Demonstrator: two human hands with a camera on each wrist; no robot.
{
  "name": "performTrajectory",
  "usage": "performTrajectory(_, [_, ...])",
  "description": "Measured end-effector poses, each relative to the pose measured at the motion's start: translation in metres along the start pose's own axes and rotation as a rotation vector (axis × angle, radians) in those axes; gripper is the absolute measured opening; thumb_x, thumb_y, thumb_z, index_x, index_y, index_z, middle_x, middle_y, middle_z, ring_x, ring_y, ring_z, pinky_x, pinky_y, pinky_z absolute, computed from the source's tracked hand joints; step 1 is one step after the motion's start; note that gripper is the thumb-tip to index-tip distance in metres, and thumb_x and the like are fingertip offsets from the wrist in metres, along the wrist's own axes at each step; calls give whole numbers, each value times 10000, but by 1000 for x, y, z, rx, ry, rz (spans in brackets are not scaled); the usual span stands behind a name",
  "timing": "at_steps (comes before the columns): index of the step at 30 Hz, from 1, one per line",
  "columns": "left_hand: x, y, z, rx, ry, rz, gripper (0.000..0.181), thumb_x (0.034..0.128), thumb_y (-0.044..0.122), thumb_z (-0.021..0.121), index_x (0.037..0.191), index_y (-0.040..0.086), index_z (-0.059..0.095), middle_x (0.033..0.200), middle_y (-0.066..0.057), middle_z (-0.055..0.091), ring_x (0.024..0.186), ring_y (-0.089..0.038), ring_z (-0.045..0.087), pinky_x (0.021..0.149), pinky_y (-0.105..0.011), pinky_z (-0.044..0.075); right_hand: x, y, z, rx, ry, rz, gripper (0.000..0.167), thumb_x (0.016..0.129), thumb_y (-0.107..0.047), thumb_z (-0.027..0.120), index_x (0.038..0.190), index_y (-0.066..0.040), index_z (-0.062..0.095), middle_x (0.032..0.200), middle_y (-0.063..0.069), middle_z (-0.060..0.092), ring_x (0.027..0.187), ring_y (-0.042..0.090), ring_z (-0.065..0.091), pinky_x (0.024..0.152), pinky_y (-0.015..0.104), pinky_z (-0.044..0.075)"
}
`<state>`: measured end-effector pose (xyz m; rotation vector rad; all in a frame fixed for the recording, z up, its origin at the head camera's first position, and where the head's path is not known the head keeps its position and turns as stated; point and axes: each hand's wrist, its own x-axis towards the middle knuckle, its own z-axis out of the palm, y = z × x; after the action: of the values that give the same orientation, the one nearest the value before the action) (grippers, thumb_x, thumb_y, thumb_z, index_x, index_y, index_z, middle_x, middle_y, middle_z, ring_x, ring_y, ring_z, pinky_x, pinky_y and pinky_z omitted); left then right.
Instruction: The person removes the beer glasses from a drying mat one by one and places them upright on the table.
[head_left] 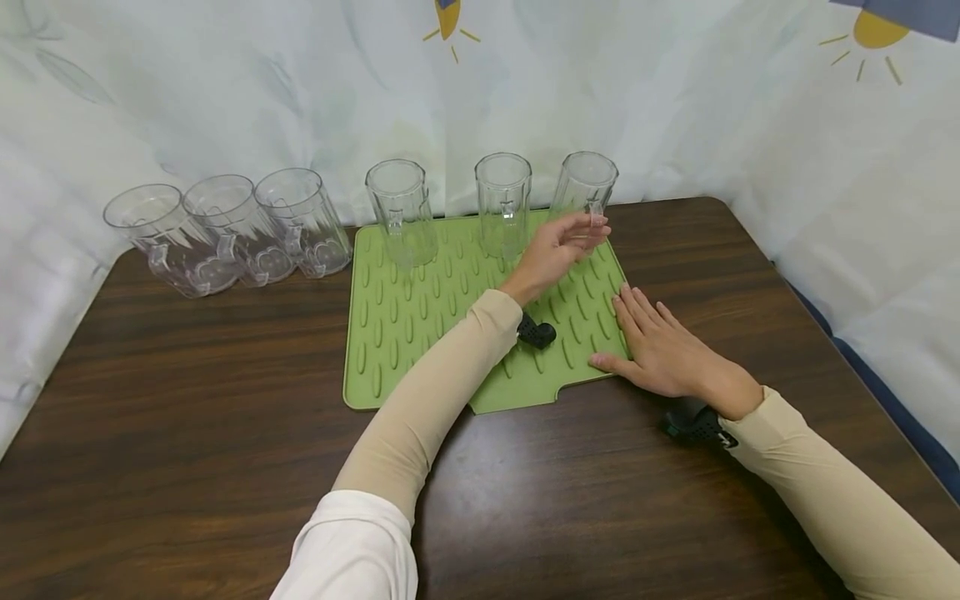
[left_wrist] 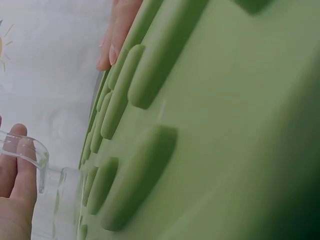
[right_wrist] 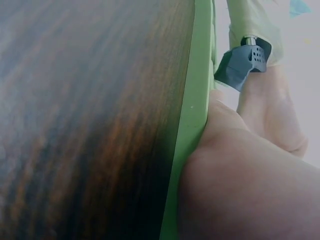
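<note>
My left hand (head_left: 553, 254) is at the handle of the rightmost clear mug (head_left: 585, 182), which stands upright at the back right of a green ribbed drying mat (head_left: 438, 321). In the left wrist view, fingers of that hand (left_wrist: 20, 190) show through the clear handle (left_wrist: 25, 149), with a thumb tip at the frame's edge. My right hand (head_left: 667, 354) lies flat, fingers straight, over the mat's right edge and the table. The right wrist view shows this hand (right_wrist: 240, 165) against the mat's rim (right_wrist: 189, 110).
Two more clear mugs, one in the middle (head_left: 504, 204) and one at the left (head_left: 401, 212), stand along the mat's back. Three others, including the outermost mug (head_left: 176, 237), stand on the dark wooden table (head_left: 187, 417) left of the mat. A white curtain (head_left: 300, 83) hangs behind.
</note>
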<state>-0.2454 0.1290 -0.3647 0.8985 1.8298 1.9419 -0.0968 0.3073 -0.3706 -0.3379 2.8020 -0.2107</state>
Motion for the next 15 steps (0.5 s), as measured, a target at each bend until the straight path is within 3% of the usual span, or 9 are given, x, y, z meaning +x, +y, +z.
performTrajectory(6, [-2, 2, 1, 0, -6, -17, 441, 1030, -67, 464, 1463, -7, 524, 1462, -191, 612, 1380, -295, 594, 1141, -336, 532, 0, 0, 1, -4, 5, 0, 1014, 1019, -713, 390, 1647, -13, 9, 1741, 198, -106, 1628, 428, -38, 1304, 686, 56])
performTrajectory(15, [0, 4, 2, 43, 22, -11, 388, 1031, -25, 513, 1411, 7, 584, 1414, -199, 650, 1330, -289, 635, 1125, -354, 543, -1, -1, 0, -1, 12, 0, 1010, 1022, -700, 404, 1645, -5, 17, 1741, 205, -94, 1628, 430, -31, 1304, 686, 62])
